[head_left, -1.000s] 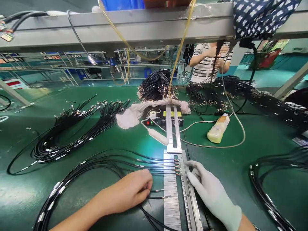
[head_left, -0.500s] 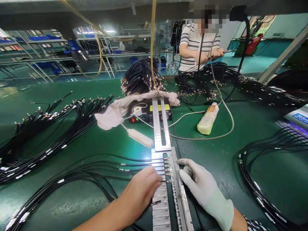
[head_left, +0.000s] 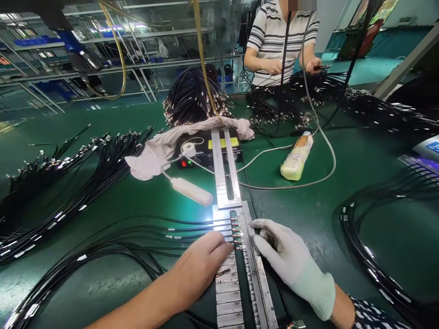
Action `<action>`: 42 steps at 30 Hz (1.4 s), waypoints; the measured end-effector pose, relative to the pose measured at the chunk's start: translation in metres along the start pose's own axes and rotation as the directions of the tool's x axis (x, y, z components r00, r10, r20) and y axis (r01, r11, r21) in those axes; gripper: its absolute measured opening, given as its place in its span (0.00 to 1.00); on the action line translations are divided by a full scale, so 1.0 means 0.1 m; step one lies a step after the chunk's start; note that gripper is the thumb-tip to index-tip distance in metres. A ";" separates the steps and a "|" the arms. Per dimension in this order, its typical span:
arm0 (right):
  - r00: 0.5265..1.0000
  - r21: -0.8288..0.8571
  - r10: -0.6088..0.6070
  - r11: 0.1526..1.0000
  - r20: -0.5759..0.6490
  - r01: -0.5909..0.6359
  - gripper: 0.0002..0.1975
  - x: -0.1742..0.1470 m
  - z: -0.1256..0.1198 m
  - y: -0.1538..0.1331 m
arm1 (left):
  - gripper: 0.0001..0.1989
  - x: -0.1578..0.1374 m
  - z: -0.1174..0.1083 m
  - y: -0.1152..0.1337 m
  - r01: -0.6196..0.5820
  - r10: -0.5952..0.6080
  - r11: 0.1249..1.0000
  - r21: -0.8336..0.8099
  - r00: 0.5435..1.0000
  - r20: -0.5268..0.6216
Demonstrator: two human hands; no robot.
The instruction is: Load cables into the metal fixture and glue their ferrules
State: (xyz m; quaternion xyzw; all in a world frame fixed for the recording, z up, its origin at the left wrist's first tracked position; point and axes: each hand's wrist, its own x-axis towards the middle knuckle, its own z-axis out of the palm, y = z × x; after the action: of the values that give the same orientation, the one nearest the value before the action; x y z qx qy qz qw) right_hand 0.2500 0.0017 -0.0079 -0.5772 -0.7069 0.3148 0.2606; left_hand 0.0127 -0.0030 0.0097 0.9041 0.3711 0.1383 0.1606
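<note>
My bare L hand [head_left: 207, 258] is pinching a thin black cable w/ small silver plug [head_left: 240, 247], lying at 2 o'clock in the slotted silver metal jig [head_left: 228, 297], nearer the other plugs [head_left: 236, 229] than a sec ago; row's prob. gaining one. At 3 o'clock my white-gloved R hand [head_left: 288, 256] is resting against jig edge, grasping nothing.

Blk box [head_left: 206, 161] reads "82A" (1st char. unclear) & "NG" nr yellow sticker [head_left: 233, 142]. Blue label [head_left: 433, 146], far R: txt cut off.
</note>
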 end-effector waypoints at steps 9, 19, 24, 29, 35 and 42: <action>1.000 0.055 0.025 0.998 0.010 -0.026 0.12 0.02 -0.01 -0.03 | 0.19 -0.24 0.11 -0.02 0.057 -0.056 0.998 0.022 0.997 -0.048; 0.991 0.228 0.047 0.971 0.125 -0.075 0.15 -0.10 -0.15 -0.02 | 0.14 -0.54 -0.27 0.09 0.166 -0.166 0.969 -0.184 0.986 0.015; 0.993 0.191 0.070 0.978 0.096 -0.087 0.12 -0.08 -0.11 0.00 | 0.10 -0.55 -0.15 0.08 0.133 -0.149 0.959 -0.251 0.988 -0.047; 0.995 0.166 0.053 0.984 0.079 -0.066 0.11 -0.07 -0.09 -0.01 | 0.14 -0.36 -0.02 0.01 0.107 -0.130 0.962 -0.249 0.988 -0.078; 0.996 0.155 0.043 0.986 0.072 -0.053 0.10 -0.07 -0.10 -0.01 | 0.14 -0.24 -0.04 0.01 0.069 -0.073 0.986 -0.153 0.997 -0.023; 0.998 0.121 0.031 0.992 0.058 -0.038 0.09 -0.07 -0.10 -0.01 | 0.13 -0.12 -0.08 0.09 -0.017 0.017 1.000 -0.021 1.000 -0.026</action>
State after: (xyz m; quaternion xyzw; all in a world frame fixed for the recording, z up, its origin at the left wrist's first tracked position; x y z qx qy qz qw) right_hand 0.2581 -0.0034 -0.0007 -0.5634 -0.6833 0.3778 0.2700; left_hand 0.0065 -0.0162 0.0188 0.9037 0.3638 0.1551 0.1642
